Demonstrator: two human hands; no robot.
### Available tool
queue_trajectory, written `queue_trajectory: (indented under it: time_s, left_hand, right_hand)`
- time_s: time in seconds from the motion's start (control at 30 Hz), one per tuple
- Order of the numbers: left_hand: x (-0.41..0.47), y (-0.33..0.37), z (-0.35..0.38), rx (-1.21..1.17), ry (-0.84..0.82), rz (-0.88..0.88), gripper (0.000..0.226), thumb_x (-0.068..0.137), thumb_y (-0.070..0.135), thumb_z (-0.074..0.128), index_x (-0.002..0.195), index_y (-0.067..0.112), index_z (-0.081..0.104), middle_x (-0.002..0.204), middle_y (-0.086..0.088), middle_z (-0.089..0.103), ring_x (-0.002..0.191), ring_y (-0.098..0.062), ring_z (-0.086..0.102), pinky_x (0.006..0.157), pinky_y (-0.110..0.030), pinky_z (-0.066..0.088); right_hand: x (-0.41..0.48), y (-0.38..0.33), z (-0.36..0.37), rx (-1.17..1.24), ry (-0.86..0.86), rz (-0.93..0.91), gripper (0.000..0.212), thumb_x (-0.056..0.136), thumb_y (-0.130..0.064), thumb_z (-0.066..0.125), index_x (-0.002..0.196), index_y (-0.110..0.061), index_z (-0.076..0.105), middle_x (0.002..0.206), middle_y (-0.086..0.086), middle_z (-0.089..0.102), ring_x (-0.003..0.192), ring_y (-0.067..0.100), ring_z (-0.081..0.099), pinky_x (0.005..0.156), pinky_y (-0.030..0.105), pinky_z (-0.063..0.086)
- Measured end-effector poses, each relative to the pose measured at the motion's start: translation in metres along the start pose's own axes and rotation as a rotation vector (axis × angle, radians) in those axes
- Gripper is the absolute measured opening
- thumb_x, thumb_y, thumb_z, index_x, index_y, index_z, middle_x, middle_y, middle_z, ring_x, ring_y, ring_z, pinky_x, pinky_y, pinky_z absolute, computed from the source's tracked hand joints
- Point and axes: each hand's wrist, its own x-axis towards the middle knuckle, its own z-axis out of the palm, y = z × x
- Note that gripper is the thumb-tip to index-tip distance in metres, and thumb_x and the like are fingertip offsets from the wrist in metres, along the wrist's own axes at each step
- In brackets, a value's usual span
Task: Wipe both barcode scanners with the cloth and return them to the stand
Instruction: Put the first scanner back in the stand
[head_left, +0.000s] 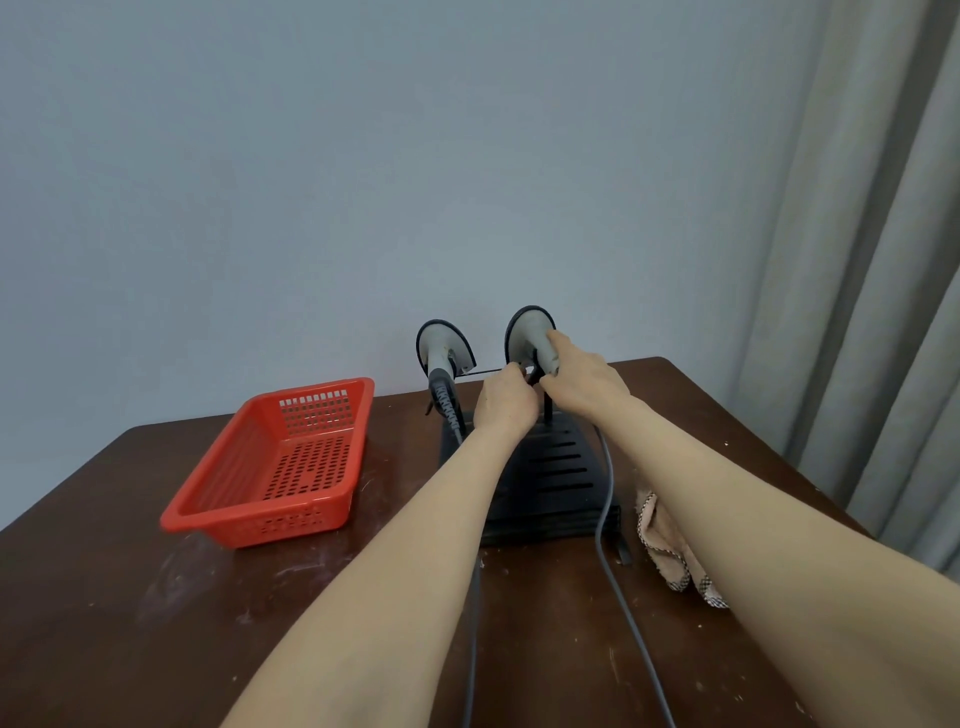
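Note:
Two grey barcode scanners with dark rims sit head-up on a black stand (550, 467) at the table's back edge. The left scanner (444, 345) hangs on the stand's bar with no hand on it. My right hand (582, 382) grips the neck of the right scanner (527, 327). My left hand (504, 402) has its fingers curled at the stand's bar just below that scanner; what they hold is hidden. A pink cloth (670, 545) with a checked edge lies on the table right of the stand, partly under my right forearm.
A red perforated plastic basket (280, 462) with nothing in it stands left of the stand. Two grey cables (608, 519) run from the scanners toward the near edge of the brown wooden table (130, 597). A wall is behind, a curtain at the right.

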Motion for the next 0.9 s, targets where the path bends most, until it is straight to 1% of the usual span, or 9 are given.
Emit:
queue_trajectory:
  time_s: [0.07, 0.17, 0.23, 0.33, 0.43, 0.5, 0.63, 0.77, 0.9]
  left_hand:
    - [0.0006, -0.0014, -0.0002, -0.025, -0.025, 0.016, 0.027, 0.09, 0.01, 0.039, 0.108, 0.002, 0.058, 0.112, -0.019, 0.061, 0.1, -0.035, 0.056, 0.074, -0.036, 0.045]
    - [0.0003, -0.0034, 0.0007, -0.04, -0.049, 0.018, 0.016, 0.087, 0.009, 0.04, 0.086, 0.005, 0.056, 0.101, -0.019, 0.063, 0.093, -0.035, 0.057, 0.067, -0.032, 0.04]
    - [0.0009, -0.0053, 0.002, -0.036, -0.04, 0.009, 0.012, 0.086, 0.009, 0.042, 0.081, 0.008, 0.053, 0.098, -0.018, 0.063, 0.088, -0.033, 0.056, 0.065, -0.032, 0.039]
    - [0.002, -0.0073, 0.0032, -0.026, -0.034, -0.001, 0.012, 0.086, 0.01, 0.044, 0.084, 0.007, 0.056, 0.099, -0.018, 0.064, 0.089, -0.033, 0.058, 0.064, -0.032, 0.04]
    - [0.0022, -0.0063, 0.0018, -0.03, -0.046, 0.0, 0.015, 0.086, 0.01, 0.042, 0.086, 0.006, 0.056, 0.1, -0.017, 0.064, 0.092, -0.034, 0.058, 0.066, -0.032, 0.041]
    - [0.0024, -0.0056, 0.0011, -0.031, -0.045, 0.003, 0.019, 0.086, 0.01, 0.04, 0.09, 0.005, 0.058, 0.102, -0.018, 0.064, 0.093, -0.034, 0.058, 0.067, -0.033, 0.042]
    - [0.0012, -0.0047, 0.0, -0.003, -0.047, 0.011, 0.022, 0.086, 0.009, 0.039, 0.093, 0.004, 0.059, 0.1, -0.018, 0.063, 0.089, -0.033, 0.057, 0.065, -0.032, 0.041]
    - [0.0029, -0.0053, 0.0005, 0.016, -0.03, 0.011, 0.027, 0.089, 0.008, 0.04, 0.107, 0.004, 0.059, 0.11, -0.017, 0.062, 0.102, -0.034, 0.058, 0.073, -0.034, 0.044]
    - [0.0043, -0.0059, -0.0015, 0.068, -0.013, 0.013, 0.033, 0.093, 0.008, 0.039, 0.122, 0.006, 0.054, 0.123, -0.017, 0.058, 0.111, -0.033, 0.054, 0.082, -0.036, 0.044]
  right_hand:
    - [-0.0008, -0.002, 0.0009, 0.004, 0.002, 0.0, 0.049, 0.086, -0.013, 0.041, 0.133, -0.023, 0.031, 0.101, 0.011, 0.055, 0.088, 0.033, 0.051, 0.07, 0.036, 0.042]
    - [-0.0011, -0.0029, 0.002, 0.002, -0.005, 0.009, 0.052, 0.088, -0.018, 0.043, 0.137, -0.024, 0.027, 0.104, 0.012, 0.055, 0.091, 0.034, 0.053, 0.071, 0.036, 0.043]
    - [0.0005, -0.0044, 0.0036, 0.001, -0.018, 0.002, 0.052, 0.089, -0.02, 0.044, 0.138, -0.024, 0.026, 0.109, 0.014, 0.057, 0.092, 0.034, 0.054, 0.071, 0.036, 0.042]
    - [0.0027, -0.0049, 0.0067, 0.007, -0.019, -0.003, 0.05, 0.089, -0.023, 0.045, 0.136, -0.023, 0.028, 0.111, 0.014, 0.059, 0.094, 0.035, 0.054, 0.071, 0.036, 0.043]
    - [0.0027, -0.0037, 0.0068, 0.01, -0.009, 0.011, 0.056, 0.09, -0.029, 0.047, 0.141, -0.026, 0.024, 0.115, 0.013, 0.058, 0.099, 0.035, 0.056, 0.075, 0.038, 0.046]
    - [0.0029, -0.0037, 0.0052, 0.011, 0.001, 0.012, 0.055, 0.09, -0.031, 0.049, 0.14, -0.024, 0.026, 0.116, 0.013, 0.058, 0.1, 0.035, 0.056, 0.078, 0.038, 0.048]
    - [0.003, -0.0043, 0.0041, 0.006, 0.007, 0.012, 0.062, 0.088, -0.03, 0.051, 0.143, -0.021, 0.024, 0.117, 0.013, 0.057, 0.102, 0.034, 0.056, 0.078, 0.037, 0.046]
    - [0.0029, -0.0011, 0.0038, 0.012, 0.013, 0.029, 0.069, 0.086, -0.036, 0.055, 0.144, -0.018, 0.023, 0.122, 0.015, 0.053, 0.107, 0.034, 0.055, 0.083, 0.04, 0.047]
    - [0.0018, -0.0009, 0.0037, 0.017, 0.013, 0.026, 0.069, 0.085, -0.039, 0.057, 0.142, -0.016, 0.026, 0.123, 0.015, 0.049, 0.107, 0.035, 0.054, 0.081, 0.039, 0.045]
